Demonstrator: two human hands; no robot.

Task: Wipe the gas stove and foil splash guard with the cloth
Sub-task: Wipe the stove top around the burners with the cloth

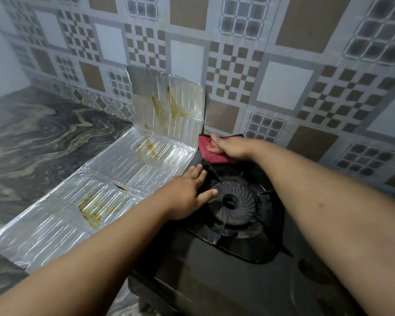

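Note:
A black single-burner gas stove (217, 254) stands on the counter, its round burner (234, 202) in the middle. A red cloth (211, 153) lies on the stove's far edge by the wall. My right hand (232, 148) presses flat on the cloth. My left hand (188, 193) rests with spread fingers on the stove's left side, fingertips touching the burner rim. The foil splash guard (114, 179) lies mostly flat to the left of the stove, with its far panel (167, 106) standing up; yellow-brown grease streaks mark it.
A dark marbled countertop (37, 142) stretches left of the foil. A patterned tiled wall (283, 71) rises right behind the stove and cloth. A wire pan support (266, 192) sticks out around the burner.

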